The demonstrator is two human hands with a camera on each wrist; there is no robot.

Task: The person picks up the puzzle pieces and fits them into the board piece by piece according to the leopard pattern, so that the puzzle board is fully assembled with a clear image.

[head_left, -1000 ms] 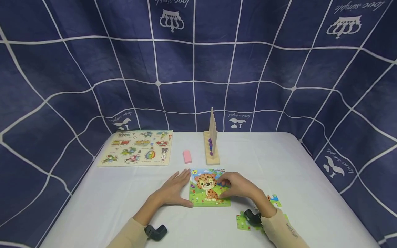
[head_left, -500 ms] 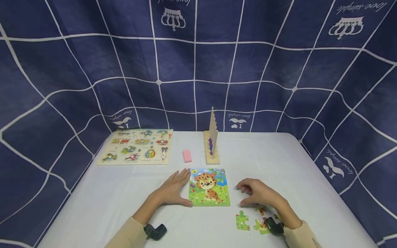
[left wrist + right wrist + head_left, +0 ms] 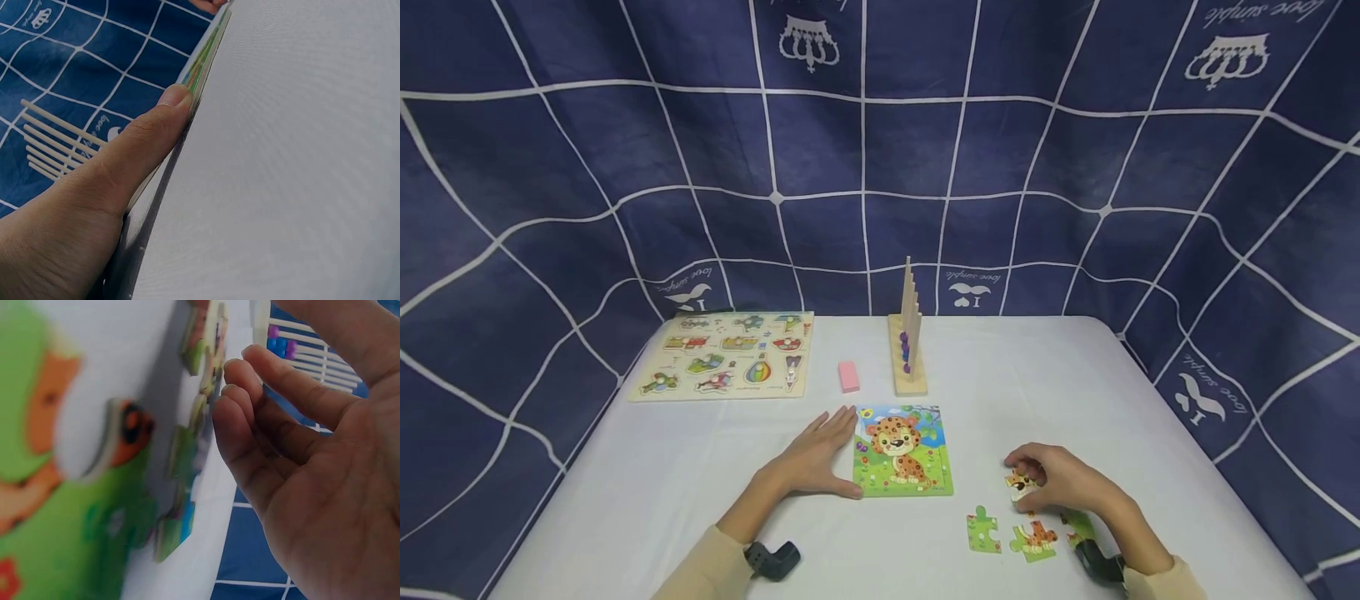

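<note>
My left hand (image 3: 814, 458) rests at the left side of a leopard puzzle board (image 3: 901, 454), fingers spread and thumb along its near left corner. In the left wrist view the thumb (image 3: 147, 140) touches the board's edge. My right hand (image 3: 1063, 482) hovers over loose jigsaw pieces to the right, fingers bent around a piece with part of a spotted face (image 3: 1021, 485). The right wrist view shows the fingertips near the pieces, with nothing between them. Nearer me lie a green jigsaw piece (image 3: 982, 531) and a green-and-orange piece (image 3: 1036, 542); another green piece (image 3: 1078, 525) is partly under the right wrist.
A wooden peg stand (image 3: 908, 354) with purple and blue beads stands behind the puzzle board. Left of it lies a pink block (image 3: 848, 377). A vehicle peg puzzle (image 3: 722, 358) is at the back left. A blue checked curtain (image 3: 820, 158) surrounds the white table.
My right hand has left the puzzle board and moved right, down to the loose pieces. The piece it had at the board now lies there. My left hand has stayed in place.
</note>
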